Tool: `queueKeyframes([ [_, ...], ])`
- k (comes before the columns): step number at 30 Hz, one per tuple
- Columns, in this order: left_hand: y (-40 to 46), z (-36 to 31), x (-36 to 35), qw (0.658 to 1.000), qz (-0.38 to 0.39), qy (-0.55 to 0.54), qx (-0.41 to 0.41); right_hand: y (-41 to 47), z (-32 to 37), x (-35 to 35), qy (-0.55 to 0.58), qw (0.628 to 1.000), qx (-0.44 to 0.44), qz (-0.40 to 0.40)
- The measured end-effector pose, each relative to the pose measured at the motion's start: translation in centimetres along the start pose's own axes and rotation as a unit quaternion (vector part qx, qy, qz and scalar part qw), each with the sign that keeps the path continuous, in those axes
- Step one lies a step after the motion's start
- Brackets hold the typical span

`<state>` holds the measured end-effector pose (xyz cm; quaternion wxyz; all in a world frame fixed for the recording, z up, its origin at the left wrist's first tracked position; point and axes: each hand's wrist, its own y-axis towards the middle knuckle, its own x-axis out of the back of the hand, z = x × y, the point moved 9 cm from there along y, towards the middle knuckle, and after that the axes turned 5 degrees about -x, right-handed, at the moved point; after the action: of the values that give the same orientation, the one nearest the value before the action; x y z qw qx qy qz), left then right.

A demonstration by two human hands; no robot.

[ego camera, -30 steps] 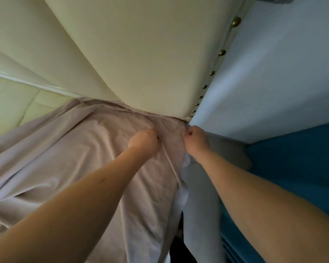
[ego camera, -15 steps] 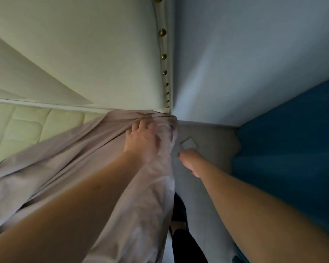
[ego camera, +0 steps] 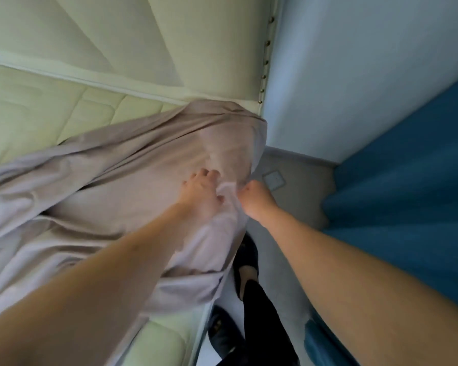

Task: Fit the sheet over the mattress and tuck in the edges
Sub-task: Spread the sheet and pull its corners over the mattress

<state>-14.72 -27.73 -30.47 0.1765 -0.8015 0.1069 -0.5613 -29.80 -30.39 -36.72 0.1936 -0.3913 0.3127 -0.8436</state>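
A pale grey-pink sheet (ego camera: pixel 132 165) lies bunched over the top right corner of the quilted cream mattress (ego camera: pixel 37 120), its corner hooked over the mattress corner by the headboard. My left hand (ego camera: pixel 201 196) lies on top of the sheet near the mattress edge, fingers spread forward and thumb pinching a fold. My right hand (ego camera: pixel 254 199) is at the side edge, fingers curled around the sheet's hanging edge. Bare mattress shows at the upper left and at the bottom middle.
A cream studded headboard (ego camera: pixel 169 40) stands behind the mattress. A pale blue wall (ego camera: pixel 354 62) is to the right, a blue upholstered piece (ego camera: pixel 421 194) beside it. My feet in dark shoes (ego camera: pixel 245 262) stand on the narrow grey floor strip (ego camera: pixel 296 186), where a small square object (ego camera: pixel 274 179) lies.
Both hands have drawn back from the headboard corner along the mattress side. My right hand, free half a second ago, now grips the sheet's edge. The view has shifted right and down.
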Motion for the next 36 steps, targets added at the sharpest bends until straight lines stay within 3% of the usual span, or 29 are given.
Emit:
queueKeyframes([
  [4,-8.8,3.4,-1.4,0.997,0.007,-0.045,0.070,-8.5,0.8,-4.7,-0.089,0.992,0.074,0.052],
  [7,-15.5,4.8,-4.8,0.991,0.096,-0.051,0.077,-13.7,-0.9,-9.3,-0.162,0.974,0.103,0.120],
  [10,-20.0,5.3,-8.4,0.981,0.178,0.066,0.029,-17.3,-2.3,-13.1,-0.280,0.930,0.169,0.169],
  [13,-21.7,6.0,-11.1,0.974,0.152,0.168,0.015,-18.6,-3.4,-16.0,-0.409,0.866,0.265,0.110],
  [16,-21.7,6.2,-10.9,0.991,0.059,0.102,0.060,-18.6,-3.3,-16.6,-0.432,0.842,0.320,0.043],
  [19,-21.3,5.5,-10.2,0.981,-0.003,-0.132,0.144,-18.7,-2.8,-14.1,-0.397,0.852,0.342,-0.023],
  [21,-20.4,3.5,-9.8,0.958,0.015,-0.246,0.145,-17.1,-3.5,-10.8,-0.447,0.839,0.307,-0.048],
  [24,-19.4,1.3,-8.7,0.965,0.046,-0.226,0.127,-12.7,-6.9,-2.9,-0.552,0.823,0.115,-0.071],
  [26,-19.3,1.9,-6.9,0.969,0.003,-0.194,0.155,-11.5,-7.8,0.4,-0.543,0.835,0.055,-0.078],
  [29,-21.6,3.4,-5.5,0.956,-0.029,-0.202,0.210,-13.7,-4.8,-0.6,-0.512,0.850,0.112,-0.056],
  [36,-29.5,5.6,-4.5,0.946,-0.011,-0.186,0.264,-22.9,2.7,-10.6,-0.429,0.853,0.295,0.032],
])
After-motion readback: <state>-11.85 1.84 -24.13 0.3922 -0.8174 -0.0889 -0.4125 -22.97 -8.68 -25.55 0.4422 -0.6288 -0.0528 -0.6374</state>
